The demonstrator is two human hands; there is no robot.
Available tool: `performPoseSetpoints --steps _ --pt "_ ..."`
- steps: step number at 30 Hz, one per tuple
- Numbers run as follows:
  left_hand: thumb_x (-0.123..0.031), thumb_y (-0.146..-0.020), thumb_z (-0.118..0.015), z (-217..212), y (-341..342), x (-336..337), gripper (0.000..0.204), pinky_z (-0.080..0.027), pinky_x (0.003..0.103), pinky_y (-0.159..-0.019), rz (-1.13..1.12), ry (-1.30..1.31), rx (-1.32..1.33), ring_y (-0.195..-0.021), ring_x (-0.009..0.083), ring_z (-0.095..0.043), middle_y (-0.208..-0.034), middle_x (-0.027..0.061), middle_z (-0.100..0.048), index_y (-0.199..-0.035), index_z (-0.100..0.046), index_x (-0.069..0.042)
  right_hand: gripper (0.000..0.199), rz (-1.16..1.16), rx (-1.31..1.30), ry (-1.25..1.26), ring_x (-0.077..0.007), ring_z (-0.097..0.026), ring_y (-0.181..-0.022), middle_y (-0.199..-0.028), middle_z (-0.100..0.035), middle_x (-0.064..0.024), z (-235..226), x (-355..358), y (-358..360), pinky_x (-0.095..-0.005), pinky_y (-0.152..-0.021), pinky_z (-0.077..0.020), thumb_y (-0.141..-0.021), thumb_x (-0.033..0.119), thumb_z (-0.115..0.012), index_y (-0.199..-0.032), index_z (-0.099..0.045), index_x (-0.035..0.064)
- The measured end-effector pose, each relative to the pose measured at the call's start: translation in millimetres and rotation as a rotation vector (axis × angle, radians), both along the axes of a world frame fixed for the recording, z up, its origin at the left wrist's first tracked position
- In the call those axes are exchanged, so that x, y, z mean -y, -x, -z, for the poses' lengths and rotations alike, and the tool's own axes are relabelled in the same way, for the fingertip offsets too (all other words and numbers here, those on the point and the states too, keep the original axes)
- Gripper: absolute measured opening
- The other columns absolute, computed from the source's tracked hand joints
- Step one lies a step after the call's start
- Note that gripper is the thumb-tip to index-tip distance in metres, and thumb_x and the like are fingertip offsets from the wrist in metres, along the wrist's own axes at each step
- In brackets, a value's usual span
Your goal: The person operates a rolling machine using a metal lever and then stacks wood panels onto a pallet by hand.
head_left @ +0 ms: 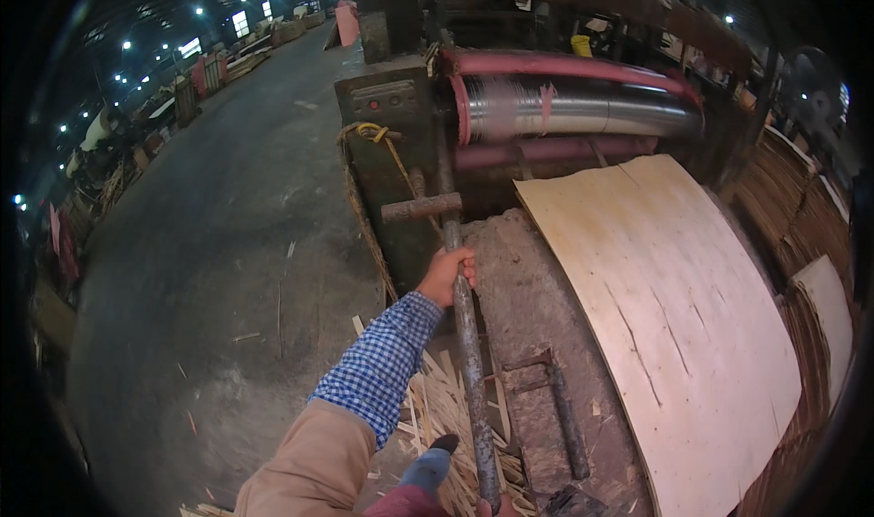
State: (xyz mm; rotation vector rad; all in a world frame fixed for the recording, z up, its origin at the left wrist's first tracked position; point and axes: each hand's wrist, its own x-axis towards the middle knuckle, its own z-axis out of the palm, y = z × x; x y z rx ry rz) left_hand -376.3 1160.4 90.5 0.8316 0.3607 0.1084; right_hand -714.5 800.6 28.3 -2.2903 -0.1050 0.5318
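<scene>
My left hand (446, 276), in a blue checked cuff, is closed around a long, worn metal bar (471, 362). The bar slants from beside the roller machine down to the lower edge of the picture. At its bottom end a small part of my right hand (499, 508) shows, gripping the bar; most of that hand is cut off. Just beyond my left hand is a rusty crosspiece (421, 208). To the right, a pale, cracked veneer sheet (674, 326) slopes down from near the metal roller (583, 103), which has pink coating around it.
A dark green control panel (382, 107) with yellow cord (373, 133) stands left of the roller. Wood strips (437, 399) litter the floor by my foot (428, 467). A dirty ledge (519, 271) holds a metal bracket (566, 417). Stacked veneer (774, 189) lies far right.
</scene>
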Motion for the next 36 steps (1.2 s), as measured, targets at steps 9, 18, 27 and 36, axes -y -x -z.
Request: performPoseSetpoints --steps 9,18,27,36 --pt "-0.010 -0.089 -0.057 -5.1 -0.5 -0.2 0.013 -0.044 0.029 -0.046 0.020 0.013 -0.012 -0.052 0.0097 -0.047 -0.066 -0.0012 -0.048 -0.096 -0.046 -0.011 0.048 0.014 -0.006 0.017 -0.0493 -0.058 -0.086 -0.091 -0.061 -0.0326 -2.4 -2.1 -1.2 -0.0510 -0.071 -0.0469 -0.090 0.039 -0.057 -0.112 -0.056 -0.0051" --pt "-0.010 -0.089 -0.057 -6.4 -0.5 0.5 0.013 -0.044 0.030 -0.045 0.011 -0.001 0.000 -0.052 0.0099 -0.047 -0.068 -0.0007 -0.048 -0.095 -0.046 -0.011 0.044 0.020 -0.023 -0.039 -0.0479 -0.058 -0.082 -0.086 -0.060 -0.0307 -8.3 -1.5 -5.1 -0.0501 -0.067 -0.0461 -0.092 0.039 -0.055 -0.103 -0.057 -0.0040" --pt "-0.011 -0.090 -0.057 -3.3 -0.2 -1.6 0.010 -0.044 0.029 -0.046 0.041 0.043 0.041 -0.052 0.0087 -0.047 -0.066 -0.0025 -0.047 -0.092 -0.047 -0.012 0.041 0.039 -0.028 0.018 -0.0471 -0.059 -0.078 -0.082 -0.061 -0.0291 -7.7 -3.8 -3.7 -0.0503 -0.064 -0.0455 -0.090 0.039 -0.057 -0.100 -0.057 -0.0008" --pt "-0.013 -0.092 -0.056 3.2 -10.3 -4.1 0.008 -0.043 0.028 -0.048 0.081 0.162 0.095 -0.053 0.0080 -0.046 -0.067 -0.0037 -0.047 -0.091 -0.049 -0.014 0.044 0.055 0.071 -0.007 -0.0473 -0.060 -0.077 -0.083 -0.061 -0.0299 -13.3 -8.9 -2.8 -0.0510 -0.065 -0.0465 -0.089 0.037 -0.058 -0.109 -0.056 -0.0020"
